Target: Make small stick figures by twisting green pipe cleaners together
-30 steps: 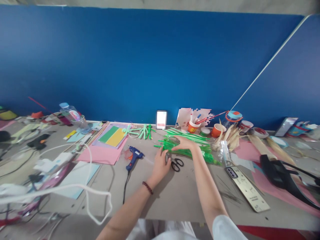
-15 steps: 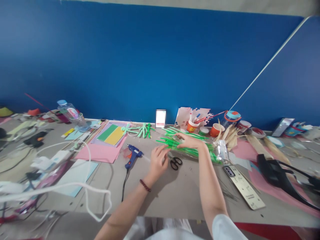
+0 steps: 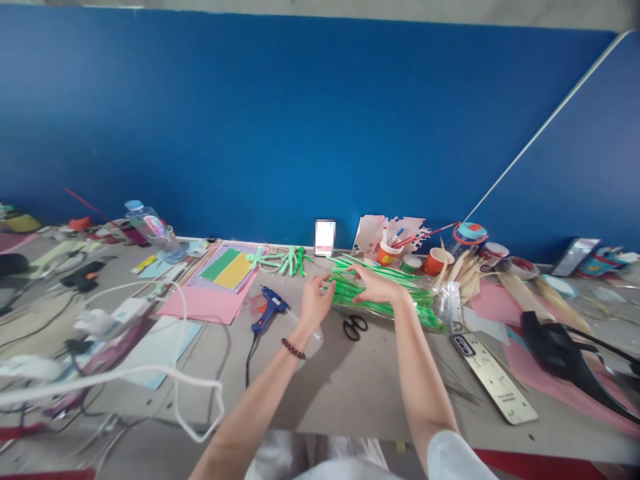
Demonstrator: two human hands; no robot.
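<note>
A bundle of green fuzzy sticks [image 3: 385, 303] in a clear bag lies across the middle of the table. My left hand [image 3: 318, 300] is at the bundle's left end, fingers curved round the stick ends; whether it grips any is too small to tell. Over the left part of the bundle is my right hand [image 3: 373, 285], thumb and fingers spread apart, touching the bag or sticks. Black-handled scissors [image 3: 355, 327] lie just below the bundle. To the left lies a blue glue gun [image 3: 270, 308]. Green pipe-cleaner figures [image 3: 291, 261] rest behind it.
Coloured sheets [image 3: 227, 270] and a bottle [image 3: 153, 227] are at left, with white cables nearby. A small white screen [image 3: 325, 238] stands at the wall. Cups with pens [image 3: 388, 253], a phone [image 3: 495, 380] and a black headband-like device [image 3: 550, 347] are at right.
My left hand has moved up and right to the stick ends, its fingers now further apart. My right hand stays over the bundle. The whole view has shifted slightly.
</note>
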